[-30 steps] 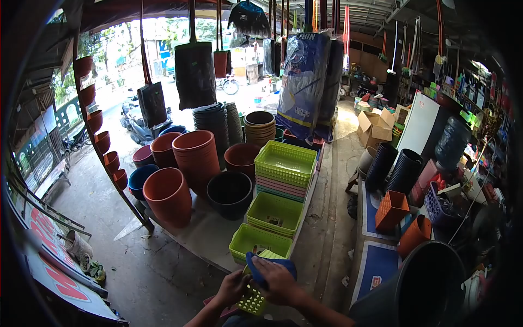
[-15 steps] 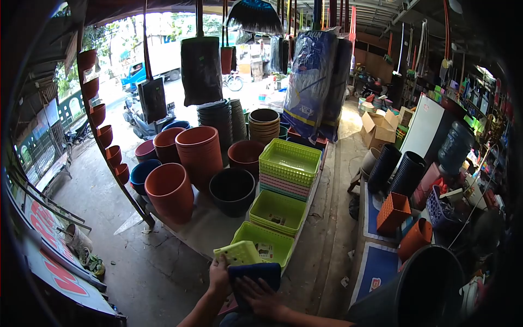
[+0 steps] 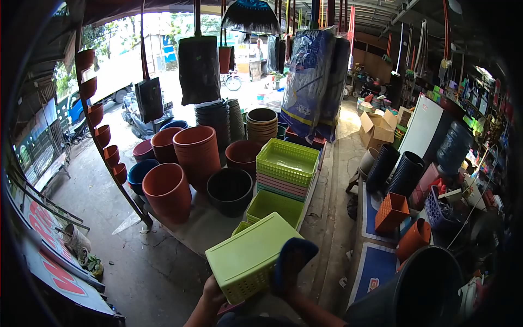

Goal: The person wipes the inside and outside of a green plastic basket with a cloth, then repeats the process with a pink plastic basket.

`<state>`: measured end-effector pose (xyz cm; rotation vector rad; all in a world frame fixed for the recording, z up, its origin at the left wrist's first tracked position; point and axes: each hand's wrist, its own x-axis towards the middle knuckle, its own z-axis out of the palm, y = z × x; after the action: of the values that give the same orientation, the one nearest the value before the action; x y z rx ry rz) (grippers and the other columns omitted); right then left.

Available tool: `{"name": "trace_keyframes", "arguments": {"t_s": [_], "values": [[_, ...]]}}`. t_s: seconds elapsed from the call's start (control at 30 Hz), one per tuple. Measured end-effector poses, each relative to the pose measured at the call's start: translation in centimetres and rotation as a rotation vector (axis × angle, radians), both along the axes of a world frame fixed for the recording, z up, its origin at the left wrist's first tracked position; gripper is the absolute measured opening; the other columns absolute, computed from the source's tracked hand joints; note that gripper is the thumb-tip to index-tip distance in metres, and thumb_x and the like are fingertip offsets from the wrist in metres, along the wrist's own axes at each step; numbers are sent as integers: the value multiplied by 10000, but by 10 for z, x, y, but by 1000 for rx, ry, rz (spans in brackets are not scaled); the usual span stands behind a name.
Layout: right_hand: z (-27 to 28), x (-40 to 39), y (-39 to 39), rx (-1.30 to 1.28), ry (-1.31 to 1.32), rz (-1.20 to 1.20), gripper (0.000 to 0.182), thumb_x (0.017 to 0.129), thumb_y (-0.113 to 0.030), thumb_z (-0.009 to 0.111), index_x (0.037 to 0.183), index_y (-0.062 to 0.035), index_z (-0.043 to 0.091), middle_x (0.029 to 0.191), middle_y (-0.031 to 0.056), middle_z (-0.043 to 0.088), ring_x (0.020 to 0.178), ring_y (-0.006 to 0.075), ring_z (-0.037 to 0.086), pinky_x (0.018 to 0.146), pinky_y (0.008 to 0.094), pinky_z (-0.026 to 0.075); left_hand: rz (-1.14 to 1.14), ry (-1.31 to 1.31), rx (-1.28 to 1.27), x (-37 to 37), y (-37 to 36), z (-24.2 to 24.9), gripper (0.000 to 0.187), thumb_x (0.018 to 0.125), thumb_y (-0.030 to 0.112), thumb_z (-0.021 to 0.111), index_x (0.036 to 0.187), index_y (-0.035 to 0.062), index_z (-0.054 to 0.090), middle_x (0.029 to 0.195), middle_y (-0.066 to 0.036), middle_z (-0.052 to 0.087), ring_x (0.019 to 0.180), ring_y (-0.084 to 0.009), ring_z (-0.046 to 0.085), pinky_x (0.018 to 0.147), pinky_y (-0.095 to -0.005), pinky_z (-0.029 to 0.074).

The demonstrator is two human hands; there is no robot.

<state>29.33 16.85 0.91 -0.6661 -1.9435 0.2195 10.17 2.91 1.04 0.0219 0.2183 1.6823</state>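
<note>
While the big table (image 3: 201, 231) is sitting far from the person with brown pots (image 3: 166, 191) on its left and green basket stacks (image 3: 286, 161) on its right, the person is holding a light green basket (image 3: 248, 256) up near the camera. The basket is lying bottom up, its long side running from near left to far right. The left hand (image 3: 212, 291) is gripping the near left corner from below, fingers closed on it. The right hand (image 3: 289, 291) is mostly hiding behind a blue cloth (image 3: 291, 261) and pressing it against the basket's right end. Both hands are touching the basket, one at each end.
</note>
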Motion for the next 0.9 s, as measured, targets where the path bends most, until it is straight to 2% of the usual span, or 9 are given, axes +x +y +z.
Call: {"name": "trace_keyframes", "arguments": {"t_s": [0.1, 0.13, 0.3, 0.4, 0.5, 0.63, 0.73, 0.8, 0.9], "values": [[95, 10, 18, -44, 127, 69, 601, 963, -280, 500, 1455, 19, 330, 1512, 246, 290, 1410, 400, 267, 1140, 502, 201, -22, -12, -33, -1, -8, 12, 397, 1008, 205, 391, 1277, -71, 488, 1224, -222, 587, 1102, -333, 607, 957, -458, 498], [93, 15, 21, -45, 128, 70, 601, 963, -280, 500, 1455, 19, 330, 1512, 246, 290, 1410, 400, 267, 1140, 502, 201, -31, 2, -41, -3, -10, 12, 389, 998, 188, 405, 1271, -74, 491, 1214, -218, 594, 1073, -327, 624, 934, -450, 515], [45, 55, 24, -1289, 488, 462, 525, 1021, -294, 436, 1425, 34, 364, 1354, 168, 511, 1212, 220, 510, 1023, 334, 395, -29, 133, 13, -15, -24, 3, 374, 985, 162, 414, 1258, -79, 503, 1197, -218, 601, 1052, -326, 634, 909, -447, 528], [-64, 80, 73, -1241, 308, 444, 482, 1010, -323, 475, 1350, 19, 466, 1183, 98, 617, 1049, 157, 590, 926, 300, 458, -9, 259, 10, -20, -33, 6, 369, 981, 156, 417, 1259, -68, 510, 1191, -213, 605, 1040, -322, 636, 901, -440, 530], [17, 67, 68, -1549, 422, 627, 436, 991, -321, 518, 1311, -26, 530, 1104, 67, 639, 951, 135, 613, 846, 288, 482, -11, 427, -123, -20, -34, 16, 392, 999, 212, 404, 1279, -43, 506, 1199, -201, 604, 1046, -316, 630, 905, -434, 525], [62, 52, 84, -1498, 277, 552, 465, 975, -329, 535, 1340, -41, 515, 1085, 49, 638, 903, 113, 609, 809, 266, 478, -73, 383, -325, -21, -27, 14, 533, 1030, 421, 334, 1326, 2, 478, 1235, -172, 590, 1080, -305, 613, 924, -429, 512], [78, 35, 82, -1489, 3, 324, 540, 938, -322, 574, 1381, -31, 472, 1155, 114, 637, 985, 200, 635, 859, 299, 489, -33, 459, -333, -22, -21, 20, 607, 1012, 508, 288, 1326, 23, 475, 1217, -155, 597, 1066, -289, 618, 919, -426, 515], [82, 18, 70, -770, -411, 134, 581, 909, -312, 593, 1396, -34, 441, 1310, 179, 567, 1166, 342, 575, 998, 394, 438, 6, 483, -331, -22, -18, 21, 587, 1016, 498, 293, 1312, 29, 484, 1191, -150, 609, 1045, -284, 628, 908, -426, 521], [57, -10, 41, -340, -565, 53, 655, 884, -301, 600, 1435, -29, 374, 1433, 196, 444, 1332, 377, 411, 1109, 464, 302, 75, 437, -319, -16, -17, 18, 563, 1019, 491, 290, 1275, 36, 501, 1133, -144, 630, 989, -271, 649, 879, -423, 537]]}}
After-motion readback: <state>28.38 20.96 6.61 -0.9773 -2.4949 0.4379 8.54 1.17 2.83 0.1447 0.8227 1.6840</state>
